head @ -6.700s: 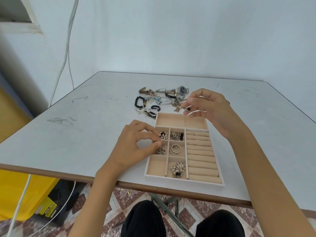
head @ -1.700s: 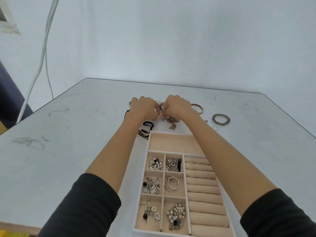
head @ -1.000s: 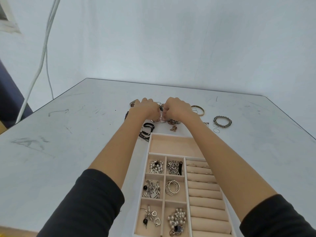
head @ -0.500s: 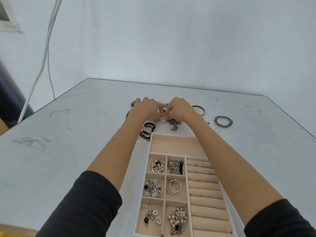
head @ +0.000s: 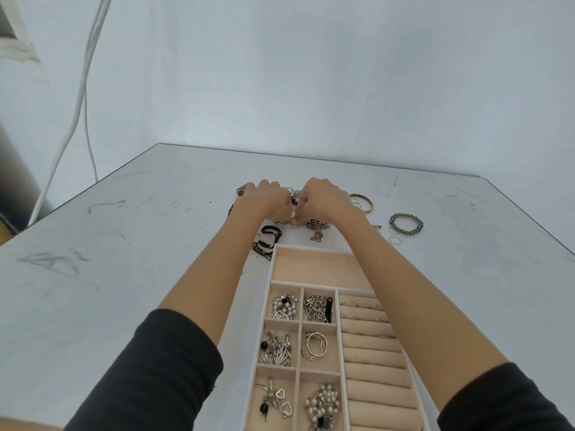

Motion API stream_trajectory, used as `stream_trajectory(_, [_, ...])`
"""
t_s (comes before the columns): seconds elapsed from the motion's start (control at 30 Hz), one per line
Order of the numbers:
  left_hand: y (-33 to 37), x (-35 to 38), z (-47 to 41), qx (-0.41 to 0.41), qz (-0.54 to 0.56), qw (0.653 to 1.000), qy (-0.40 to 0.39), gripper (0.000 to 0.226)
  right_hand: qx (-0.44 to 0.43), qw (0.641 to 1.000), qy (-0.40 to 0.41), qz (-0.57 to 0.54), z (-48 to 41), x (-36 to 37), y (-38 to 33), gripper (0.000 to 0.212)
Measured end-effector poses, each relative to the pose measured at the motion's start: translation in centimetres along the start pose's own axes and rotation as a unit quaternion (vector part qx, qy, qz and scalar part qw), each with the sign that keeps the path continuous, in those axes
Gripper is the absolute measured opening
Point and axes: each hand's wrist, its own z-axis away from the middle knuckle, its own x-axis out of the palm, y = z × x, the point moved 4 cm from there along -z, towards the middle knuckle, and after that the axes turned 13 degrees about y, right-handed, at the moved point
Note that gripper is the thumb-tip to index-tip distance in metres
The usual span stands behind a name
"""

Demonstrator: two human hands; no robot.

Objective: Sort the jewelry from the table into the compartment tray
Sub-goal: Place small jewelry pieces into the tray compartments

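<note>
The beige compartment tray lies in front of me. Its small cells hold earrings, hoops and pearl pieces, its ring rolls hold a few thin rings, and its far long cell is bare. Beyond it is the loose jewelry pile. My left hand and my right hand meet knuckle to knuckle over the pile, fingers curled. Together they pinch a thin silver bangle, of which only the lower arc shows.
Black cord bracelets lie left of the tray's far corner. A bronze chain with a butterfly lies under my right wrist. To the right are a gold bangle, a grey beaded bracelet and thin rings. A brown strap is at far left.
Both hands left the tray for the pile beyond it. Over the last second they have stayed pressed together there, with only small finger movement.
</note>
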Motion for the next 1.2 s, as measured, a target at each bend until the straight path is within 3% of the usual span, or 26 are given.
stream_trajectory(0.27, [-0.4, -0.3, 0.5, 0.031, 0.01, 0.997, 0.069, 0.019, -0.011, 0.999, 0.04, -0.026, 0.2, 0.2, 0.1, 0.015])
stream_trajectory(0.4, [-0.9, -1.0, 1.7, 0.029, 0.096, 0.986, 0.134, 0.011, -0.028, 0.994, 0.079, -0.074, 0.6, -0.1, 0.6, 0.009])
stream_trajectory(0.5, [-1.4, -2.2, 3.3, 0.013, 0.205, 0.96, 0.192, 0.011, -0.024, 0.977, 0.113, -0.181, 1.6, -1.4, 1.2, 0.016])
stream_trajectory(0.67, [-1.2, -3.3, 7.8, -0.027, 0.378, 0.881, 0.283, 0.014, -0.021, 0.921, 0.129, -0.367, 5.7, -4.5, 2.0, 0.02])
stream_trajectory(0.97, [1.2, -4.7, 14.5, -0.057, 0.516, 0.8, 0.302, 0.013, 0.03, 0.873, 0.141, -0.465, 14.1, -6.9, 4.2, 0.018])
stream_trajectory(1.2, [2.8, -3.8, 17.9, -0.029, 0.529, 0.803, 0.274, 0.011, 0.047, 0.882, 0.163, -0.44, 20.9, -6.8, 6.6, 0.01])
